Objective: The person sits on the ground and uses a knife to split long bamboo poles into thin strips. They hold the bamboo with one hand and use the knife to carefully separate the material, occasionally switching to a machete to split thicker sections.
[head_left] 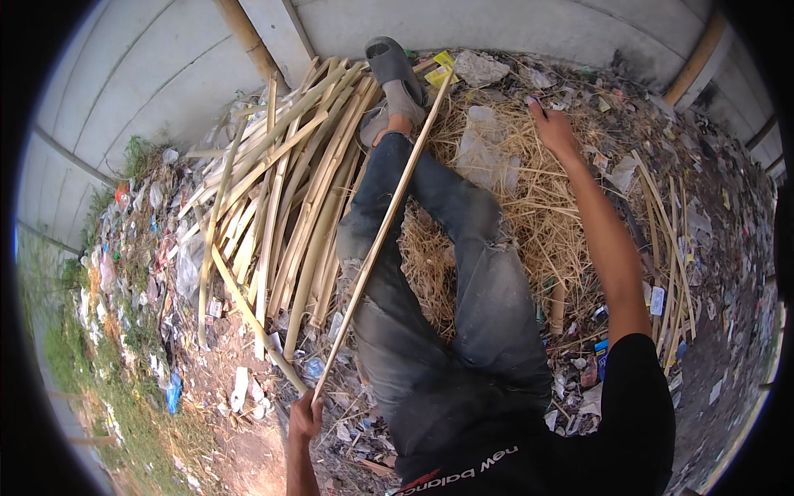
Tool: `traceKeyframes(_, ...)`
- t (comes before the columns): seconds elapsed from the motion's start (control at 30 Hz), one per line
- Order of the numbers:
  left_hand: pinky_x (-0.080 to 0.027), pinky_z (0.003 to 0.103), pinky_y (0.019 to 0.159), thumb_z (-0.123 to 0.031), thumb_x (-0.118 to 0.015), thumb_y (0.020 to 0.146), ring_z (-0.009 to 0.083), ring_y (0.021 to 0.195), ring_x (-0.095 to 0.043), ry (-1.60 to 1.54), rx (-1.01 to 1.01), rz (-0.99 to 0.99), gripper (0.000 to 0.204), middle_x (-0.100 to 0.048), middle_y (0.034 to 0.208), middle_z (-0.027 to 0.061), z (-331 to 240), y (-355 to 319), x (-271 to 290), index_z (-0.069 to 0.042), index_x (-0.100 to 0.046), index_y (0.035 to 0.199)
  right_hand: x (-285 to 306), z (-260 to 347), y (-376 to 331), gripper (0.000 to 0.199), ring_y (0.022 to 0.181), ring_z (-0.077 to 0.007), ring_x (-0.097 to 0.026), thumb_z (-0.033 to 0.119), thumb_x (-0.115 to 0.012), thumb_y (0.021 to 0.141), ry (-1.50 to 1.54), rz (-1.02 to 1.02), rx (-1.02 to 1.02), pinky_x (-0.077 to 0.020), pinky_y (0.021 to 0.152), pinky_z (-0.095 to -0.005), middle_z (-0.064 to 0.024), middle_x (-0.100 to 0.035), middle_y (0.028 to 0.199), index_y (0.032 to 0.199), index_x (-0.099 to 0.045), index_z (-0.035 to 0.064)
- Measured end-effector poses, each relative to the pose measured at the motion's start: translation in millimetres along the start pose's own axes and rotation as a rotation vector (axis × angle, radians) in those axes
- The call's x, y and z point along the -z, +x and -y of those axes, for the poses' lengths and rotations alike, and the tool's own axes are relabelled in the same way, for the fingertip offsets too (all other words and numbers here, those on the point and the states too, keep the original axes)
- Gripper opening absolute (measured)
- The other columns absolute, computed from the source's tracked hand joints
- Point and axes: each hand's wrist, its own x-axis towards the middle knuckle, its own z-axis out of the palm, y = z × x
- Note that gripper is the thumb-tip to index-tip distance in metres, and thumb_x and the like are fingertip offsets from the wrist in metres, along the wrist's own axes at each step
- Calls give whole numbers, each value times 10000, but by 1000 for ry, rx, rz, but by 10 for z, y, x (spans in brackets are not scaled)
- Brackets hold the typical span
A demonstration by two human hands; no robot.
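Note:
My left hand (305,419), low and left of the middle, is closed round the lower end of a long thin bamboo strip (383,225). The strip slants up across my leg, and its far tip is by my sandalled foot. My right hand (552,130) is stretched out far to the upper right, apart from the strip. Its fingers are curled closed, and what they hold, if anything, is too small to tell. A pile of split bamboo strips (314,194) lies to the left of my legs, and one loose strip (258,324) reaches down close to my left hand.
Dry straw-like shavings (542,207) cover the ground right of my legs. More thin strips (672,256) lie at the far right. A stone (481,69) rests near the pale panel wall (496,29), where bamboo posts (252,41) stand. Litter is scattered all around.

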Motion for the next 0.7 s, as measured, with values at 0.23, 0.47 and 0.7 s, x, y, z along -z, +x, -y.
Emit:
traceKeyframes(0.23, -532, 434, 611, -323, -504, 1062, 368, 669, -712, -1, -66, 14, 384, -677, 706, 180, -26, 182, 74, 25, -655, 1121, -661, 1022, -1470, 621, 692, -433, -690, 575, -519, 1011, -21, 285, 531, -533, 650, -523, -219, -665, 669, 831, -696, 8)
traceKeyframes(0.47, -526, 442, 612, -273, -530, 1043, 381, 664, -701, 40, 0, 27, 334, -668, 708, 185, 14, 215, 24, 19, -656, 1145, -832, 1562, -2474, 609, 733, -438, -716, 577, -530, 1003, -1, 588, 782, -579, 699, -530, -223, -713, 745, 876, -715, 10)
traceKeyframes(0.7, -487, 479, 596, -205, -579, 1003, 481, 683, -635, 71, 3, -22, 238, -623, 723, 244, 260, 34, 20, -6, -637, 1120, -892, 1324, -1306, 665, 757, -456, -699, 583, -490, 1027, 76, 155, 456, -550, 665, -533, -249, -683, 715, 802, -690, -10)
